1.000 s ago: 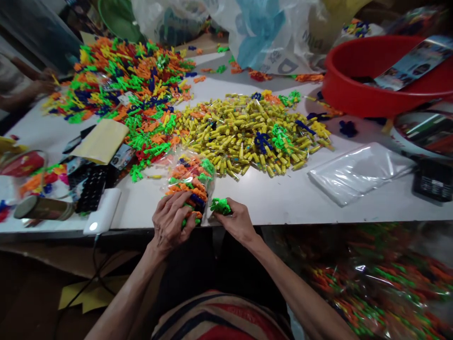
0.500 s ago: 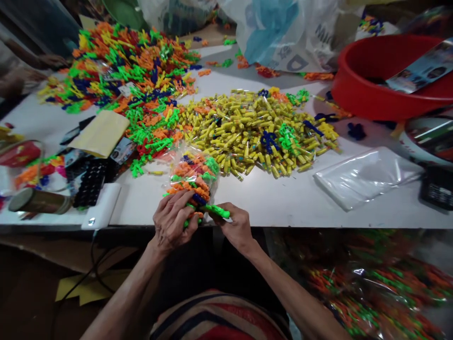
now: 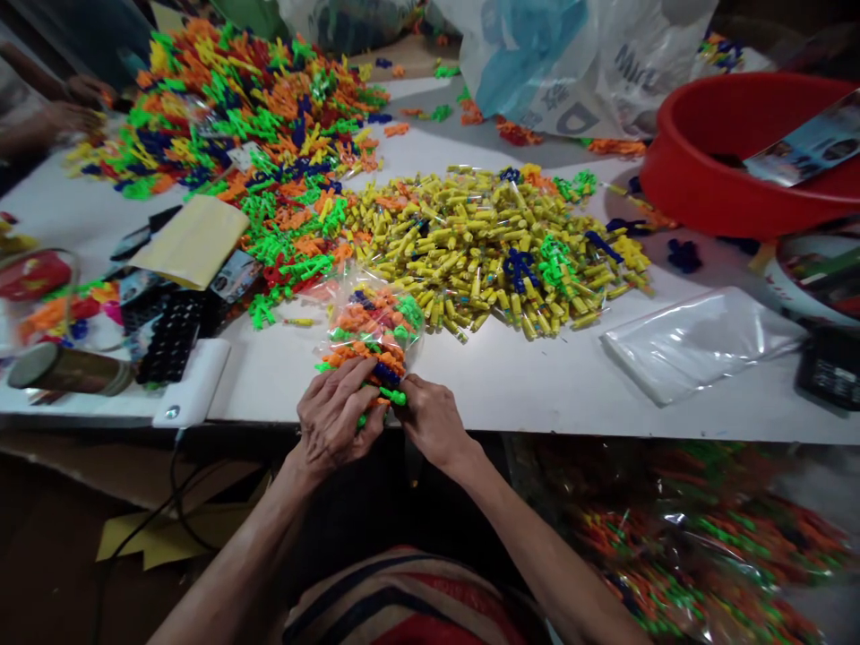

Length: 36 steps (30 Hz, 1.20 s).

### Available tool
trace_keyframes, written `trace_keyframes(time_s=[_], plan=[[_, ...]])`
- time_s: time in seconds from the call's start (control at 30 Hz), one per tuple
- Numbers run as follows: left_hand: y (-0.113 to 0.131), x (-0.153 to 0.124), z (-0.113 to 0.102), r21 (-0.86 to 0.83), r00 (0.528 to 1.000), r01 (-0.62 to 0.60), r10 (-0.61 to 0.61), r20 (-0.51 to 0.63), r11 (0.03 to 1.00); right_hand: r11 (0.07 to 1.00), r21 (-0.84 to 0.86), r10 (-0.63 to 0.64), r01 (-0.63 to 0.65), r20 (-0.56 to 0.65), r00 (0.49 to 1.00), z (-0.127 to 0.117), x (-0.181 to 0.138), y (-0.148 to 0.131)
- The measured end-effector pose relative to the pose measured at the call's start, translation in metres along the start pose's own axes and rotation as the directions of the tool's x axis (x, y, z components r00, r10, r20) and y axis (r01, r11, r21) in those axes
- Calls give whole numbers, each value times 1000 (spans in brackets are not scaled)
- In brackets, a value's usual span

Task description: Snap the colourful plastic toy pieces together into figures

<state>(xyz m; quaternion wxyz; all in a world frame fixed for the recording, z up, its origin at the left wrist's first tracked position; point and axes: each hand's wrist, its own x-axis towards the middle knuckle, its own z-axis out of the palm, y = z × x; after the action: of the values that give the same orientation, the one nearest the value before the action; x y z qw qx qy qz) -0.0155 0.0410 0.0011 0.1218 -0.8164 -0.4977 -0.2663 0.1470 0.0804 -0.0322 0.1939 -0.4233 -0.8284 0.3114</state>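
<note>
A clear plastic bag (image 3: 369,327) stuffed with orange, green and blue plastic toy pieces lies at the near edge of the white table (image 3: 524,376). My left hand (image 3: 334,414) is curled round the bag's open near end. My right hand (image 3: 430,419) is closed on a green toy piece (image 3: 391,394) and presses it into the bag's mouth, right beside my left fingers. Behind the bag lies a heap of yellow wrapped pieces (image 3: 484,242), and further left a big mixed heap of coloured pieces (image 3: 248,116).
Flat clear bags (image 3: 699,340) lie to the right, a red basin (image 3: 752,161) stands behind them. A white device (image 3: 192,381), a black keypad (image 3: 167,345), a yellow pad (image 3: 192,242) and a tin (image 3: 64,369) sit left. Another person's hands (image 3: 64,103) work far left. Filled bags (image 3: 685,546) lie below.
My right hand has carried the green piece left from beside the bag into its mouth. My left hand has stayed on the bag's end.
</note>
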Motion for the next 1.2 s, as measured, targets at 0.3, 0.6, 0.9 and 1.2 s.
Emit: trace_keyframes(time_s=[0.3, 0.6, 0.9, 1.2], plan=[[-1, 2, -1, 20, 1000, -19, 19, 1, 1000, 986, 163, 22, -22, -2, 1000, -14, 1, 12], [0, 5, 0, 3, 999, -38, 38, -5, 999, 993, -117, 45, -30, 123, 991, -22, 3, -6], [0, 5, -2, 26, 998, -55, 55, -8, 998, 991, -4, 135, -135, 5, 991, -10, -2, -16], [3, 0, -4, 13, 1000, -21, 22, -17, 1000, 994, -107, 21, -30, -90, 996, -6, -15, -20]])
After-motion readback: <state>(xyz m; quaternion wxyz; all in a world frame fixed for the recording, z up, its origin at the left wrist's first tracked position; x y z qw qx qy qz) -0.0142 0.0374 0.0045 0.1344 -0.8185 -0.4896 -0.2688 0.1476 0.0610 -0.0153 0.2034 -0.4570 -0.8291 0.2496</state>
